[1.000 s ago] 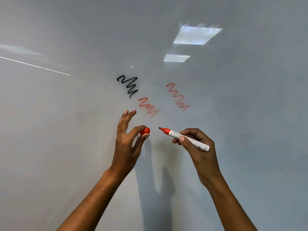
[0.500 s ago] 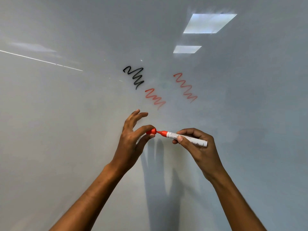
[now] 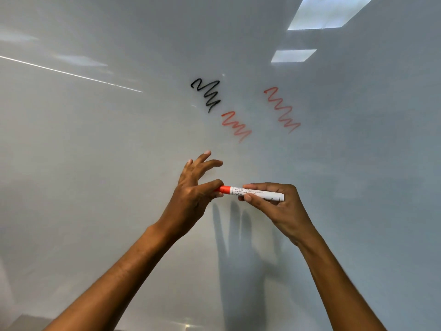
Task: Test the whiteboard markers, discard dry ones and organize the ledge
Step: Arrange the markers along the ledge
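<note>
Below the three squiggles on the whiteboard (image 3: 95, 163), the red marker (image 3: 255, 193) lies nearly level, its long axis running left to right across the view, parallel to the board face and held just in front of it. The red cap (image 3: 223, 189) is at the marker's left end and the blunt white tail at its right.

The left hand (image 3: 191, 199) sits directly at the cap end: thumb and forefinger pinch the cap, while the other three fingers fan out straight toward the board, holding nothing. The right hand (image 3: 276, 206) is just beside it along the barrel, fingers and thumb curled round the white body near its middle, the tail poking out past the knuckles. Both hands are therefore on the marker, one at each end of the same line; the cap looks seated or very nearly so, though the fingers cover the join and I cannot tell whether it has clicked home. The coming move probably turns on that axis: a push of the two hands toward each other along the barrel would close it.

Above the marker, the black squiggle (image 3: 207, 94) is dense and dark; the red squiggle (image 3: 236, 126) just right of and below it, and the second red squiggle (image 3: 282, 109) further right, are pale, which suggests weak ink.

The board is glossy and reflects ceiling light panels (image 3: 327, 11) at upper right. Neither ledge nor counter is clearly in view.
</note>
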Demonstrator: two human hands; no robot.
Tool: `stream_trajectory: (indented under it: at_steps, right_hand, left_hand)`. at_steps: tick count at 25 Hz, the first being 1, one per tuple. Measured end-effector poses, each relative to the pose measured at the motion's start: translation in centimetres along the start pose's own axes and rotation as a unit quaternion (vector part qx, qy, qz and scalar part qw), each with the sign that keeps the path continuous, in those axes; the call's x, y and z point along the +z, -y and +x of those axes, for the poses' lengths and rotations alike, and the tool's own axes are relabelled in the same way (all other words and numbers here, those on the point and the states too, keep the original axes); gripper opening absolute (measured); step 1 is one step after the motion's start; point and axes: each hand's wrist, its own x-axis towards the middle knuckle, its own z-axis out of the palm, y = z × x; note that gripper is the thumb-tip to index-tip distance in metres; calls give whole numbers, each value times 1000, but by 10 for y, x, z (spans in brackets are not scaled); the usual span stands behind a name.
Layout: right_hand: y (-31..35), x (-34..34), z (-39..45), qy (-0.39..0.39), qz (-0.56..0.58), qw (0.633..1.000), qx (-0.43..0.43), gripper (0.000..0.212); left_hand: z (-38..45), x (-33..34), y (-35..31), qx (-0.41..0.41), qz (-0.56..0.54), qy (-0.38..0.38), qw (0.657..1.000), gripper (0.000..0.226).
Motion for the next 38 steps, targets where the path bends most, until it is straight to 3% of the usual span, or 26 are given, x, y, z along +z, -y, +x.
stream_trajectory:
  at_steps: [6, 9, 12, 18, 26, 33, 38]
  right_hand:
    - [-11, 9, 9, 62, -36, 997, 12, 31]
    - [-29, 29, 6, 108, -145, 984, 4, 29]
    - [-60, 67, -10, 128, -218, 968, -1, 24]
    - [-109, 157, -39, 158, -258, 953, 8, 25]
    - [-172, 285, -66, 180, -298, 934, 84, 24]
    - [-221, 391, -89, 219, -375, 893, 119, 17]
    - [-255, 464, -108, 272, -459, 832, 154, 16]
  left_hand:
    - [-20, -19, 3, -18, 53, 19, 998, 22]
    - [-55, -26, 10, -55, 93, 46, 993, 22]
    - [-100, -33, 21, -92, 120, 91, 984, 27]
    - [-185, -49, 55, -171, 164, 173, 956, 23]
    - [-300, -63, 126, -239, 150, 232, 931, 21]
    - [-388, -78, 203, -284, 123, 325, 894, 25]
    - [-456, -82, 244, -350, 143, 395, 837, 30]
